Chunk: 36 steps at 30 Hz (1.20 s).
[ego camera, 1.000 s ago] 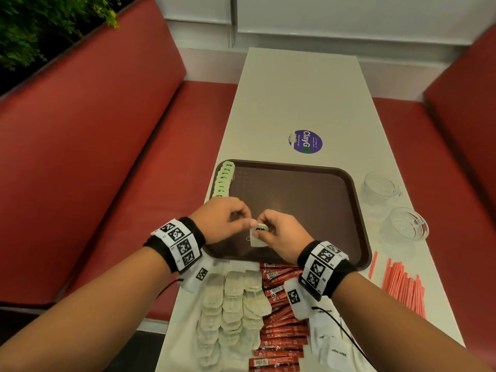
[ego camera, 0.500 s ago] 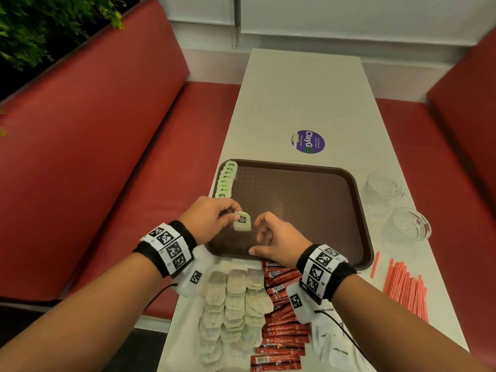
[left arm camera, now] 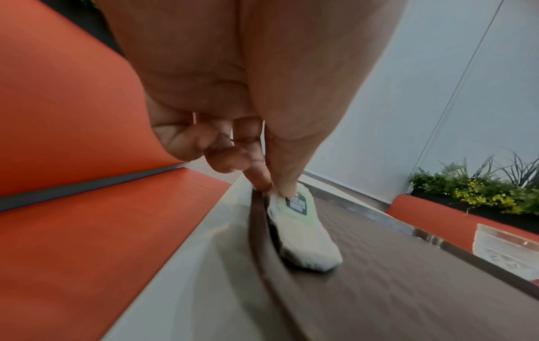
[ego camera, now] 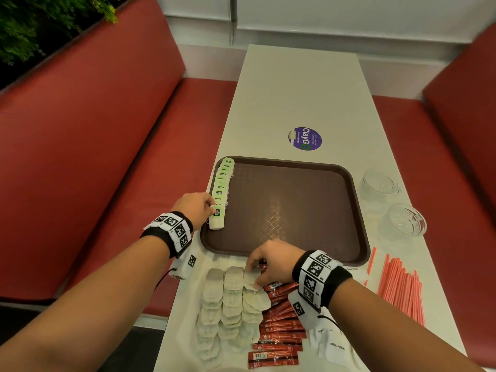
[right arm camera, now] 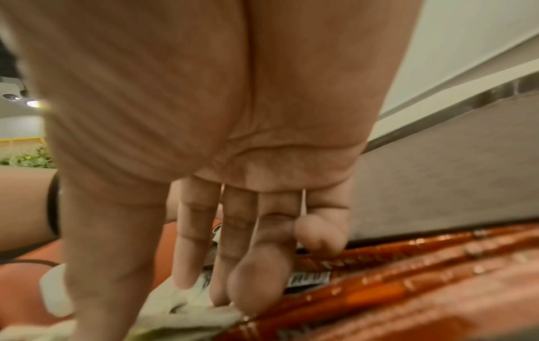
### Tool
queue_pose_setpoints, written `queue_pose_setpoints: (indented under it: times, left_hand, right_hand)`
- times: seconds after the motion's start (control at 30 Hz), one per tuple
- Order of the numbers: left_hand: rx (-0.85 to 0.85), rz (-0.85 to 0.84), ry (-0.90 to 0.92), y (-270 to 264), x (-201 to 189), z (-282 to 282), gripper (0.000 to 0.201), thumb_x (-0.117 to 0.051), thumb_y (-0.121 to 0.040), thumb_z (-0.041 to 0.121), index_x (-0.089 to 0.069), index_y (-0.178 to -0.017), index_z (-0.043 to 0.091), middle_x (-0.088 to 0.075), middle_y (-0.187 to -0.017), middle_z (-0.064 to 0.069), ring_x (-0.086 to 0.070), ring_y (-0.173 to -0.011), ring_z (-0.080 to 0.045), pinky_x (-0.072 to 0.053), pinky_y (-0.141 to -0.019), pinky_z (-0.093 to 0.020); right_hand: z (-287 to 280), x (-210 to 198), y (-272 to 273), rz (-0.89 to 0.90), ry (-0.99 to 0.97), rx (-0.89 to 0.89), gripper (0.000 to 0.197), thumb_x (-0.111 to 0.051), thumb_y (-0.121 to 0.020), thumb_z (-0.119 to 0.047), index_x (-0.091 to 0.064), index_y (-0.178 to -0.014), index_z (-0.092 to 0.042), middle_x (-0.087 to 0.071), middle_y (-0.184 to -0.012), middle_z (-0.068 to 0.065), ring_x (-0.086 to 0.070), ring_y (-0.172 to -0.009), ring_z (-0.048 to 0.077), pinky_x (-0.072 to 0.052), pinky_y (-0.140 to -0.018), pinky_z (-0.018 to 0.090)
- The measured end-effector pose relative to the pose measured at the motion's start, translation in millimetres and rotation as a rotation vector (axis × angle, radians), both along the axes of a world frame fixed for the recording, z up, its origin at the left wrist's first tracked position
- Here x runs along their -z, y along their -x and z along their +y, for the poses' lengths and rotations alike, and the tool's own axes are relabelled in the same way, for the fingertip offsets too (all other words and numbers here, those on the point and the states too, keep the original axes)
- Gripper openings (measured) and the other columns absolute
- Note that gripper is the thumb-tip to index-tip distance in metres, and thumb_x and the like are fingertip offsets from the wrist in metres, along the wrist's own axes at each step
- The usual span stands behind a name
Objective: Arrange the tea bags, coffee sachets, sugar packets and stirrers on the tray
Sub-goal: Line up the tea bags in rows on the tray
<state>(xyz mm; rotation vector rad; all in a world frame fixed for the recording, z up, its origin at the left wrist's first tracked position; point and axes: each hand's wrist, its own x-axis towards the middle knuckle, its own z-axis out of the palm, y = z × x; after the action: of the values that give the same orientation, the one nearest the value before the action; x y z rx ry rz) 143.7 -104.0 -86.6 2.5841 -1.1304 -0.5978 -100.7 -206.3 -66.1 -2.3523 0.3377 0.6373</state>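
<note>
A: Nearest me, loose tea bags (ego camera: 230, 304) in rows, red coffee sachets (ego camera: 279, 326) beside them, white sugar packets (ego camera: 331, 345) to the right, pink stirrers (ego camera: 400, 291) off the tray's near right corner.

B: Right hand (ego camera: 271, 261)?

A: Fingers (right arm camera: 186, 244) nearly straight, tips down on the top tea bags, gripping nothing.

B: Left hand (ego camera: 194, 208)?

A: I see thumb and forefinger pinching a tagged tea bag (ego camera: 217, 220), its end resting on the brown tray (ego camera: 295, 237) by the left rim, nearest in the green-tag row (ego camera: 222, 181).
</note>
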Motion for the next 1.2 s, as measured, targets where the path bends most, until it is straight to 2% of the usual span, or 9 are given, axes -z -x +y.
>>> queue_pose_setpoints:
  times: [0.13, 0.3, 0.47, 0.6, 0.73, 0.83, 0.9, 1.03, 1.2]
  left_hand:
    - [-0.008, -0.094, -0.015, 2, 1, -7, 0.016, -0.065, -0.090, 0.041, -0.057, -0.099, 0.030, -0.065, -0.091, 0.007, -0.061, -0.086, -0.017, -0.051, -0.073, -0.033]
    - [0.029, -0.097, -0.115, 16, -2, -16, 0.032, -0.066, -0.084, 0.057, -0.055, -0.092, 0.029, -0.061, -0.086, 0.006, -0.060, -0.080, -0.018, -0.053, -0.071, -0.034]
    - [0.059, -0.114, -0.190, 19, -7, -23, 0.029, -0.070, -0.082, 0.048, -0.054, -0.093, 0.027, -0.064, -0.095, 0.001, -0.061, -0.084, -0.021, -0.052, -0.073, -0.033]
    - [0.085, -0.109, -0.169, 23, -15, -17, 0.032, -0.064, -0.084, 0.059, -0.053, -0.094, 0.031, -0.062, -0.087, 0.006, -0.060, -0.079, -0.017, -0.053, -0.070, -0.034]
    - [0.262, 0.076, -0.015, 47, -36, 6, 0.021, -0.069, -0.084, 0.054, -0.061, -0.089, 0.035, -0.065, -0.084, 0.012, -0.060, -0.076, -0.006, -0.050, -0.070, -0.027]
    - [0.490, 0.214, -0.102, 73, -48, 28, 0.025, -0.075, -0.080, 0.053, -0.069, -0.094, 0.033, -0.066, -0.088, 0.016, -0.059, -0.079, 0.003, -0.049, -0.072, -0.019]
    - [0.581, 0.211, -0.189, 82, -42, 39, 0.031, -0.076, -0.077, 0.056, -0.070, -0.098, 0.035, -0.064, -0.095, 0.019, -0.057, -0.083, 0.004, -0.045, -0.072, -0.017]
    - [0.604, 0.157, -0.232, 87, -24, 52, 0.035, -0.078, -0.073, 0.057, -0.071, -0.100, 0.036, -0.064, -0.101, 0.020, -0.058, -0.090, -0.001, -0.047, -0.078, -0.023]
    - [0.597, 0.132, -0.250, 92, -25, 57, 0.048, -0.078, -0.068, 0.063, -0.068, -0.107, 0.038, -0.062, -0.107, 0.022, -0.059, -0.097, -0.003, -0.050, -0.084, -0.028]
  right_hand:
    - [0, 6, 0, -0.011, 0.010, 0.036, 0.017, -0.073, -0.082, -0.035, -0.077, -0.099, -0.030, -0.074, -0.101, -0.012, -0.067, -0.091, 0.008, -0.058, -0.086, 0.036]
    - [-1, 2, -1, -0.047, 0.044, 0.060, 0.017, -0.066, -0.090, -0.033, -0.072, -0.102, -0.023, -0.068, -0.093, -0.009, -0.064, -0.087, 0.013, -0.056, -0.080, 0.033]
    - [-2, 0, 1, -0.120, 0.032, 0.119, 0.013, -0.063, -0.091, -0.035, -0.064, -0.091, -0.022, -0.068, -0.088, -0.002, -0.064, -0.081, 0.017, -0.056, -0.074, 0.036]
    - [-1, -3, 4, -0.172, 0.020, 0.179, 0.012, -0.062, -0.091, -0.030, -0.059, -0.085, -0.020, -0.067, -0.083, 0.002, -0.062, -0.075, 0.019, -0.052, -0.068, 0.035]
    - [-3, -4, 10, -0.232, -0.014, 0.266, 0.013, -0.056, -0.089, -0.026, -0.066, -0.087, -0.018, -0.070, -0.082, -0.001, -0.064, -0.076, 0.016, -0.055, -0.072, 0.036]
    - [-2, -6, 12, -0.258, -0.029, 0.319, 0.015, -0.056, -0.089, -0.024, -0.071, -0.089, -0.021, -0.071, -0.085, -0.005, -0.060, -0.072, 0.008, -0.052, -0.071, 0.031]
    - [-1, -8, 12, -0.267, -0.027, 0.336, 0.012, -0.058, -0.089, -0.022, -0.070, -0.086, -0.019, -0.070, -0.083, -0.005, -0.058, -0.068, 0.009, -0.051, -0.069, 0.032]
    - [2, -7, 13, -0.266, -0.051, 0.378, 0.011, -0.057, -0.089, -0.019, -0.058, -0.080, -0.013, -0.064, -0.073, 0.004, -0.055, -0.063, 0.017, -0.051, -0.061, 0.039]
    - [9, -8, 18, -0.304, -0.087, 0.393, 0.014, -0.057, -0.090, -0.016, -0.046, -0.082, -0.014, -0.055, -0.069, -0.002, -0.047, -0.059, 0.015, -0.041, -0.057, 0.031]
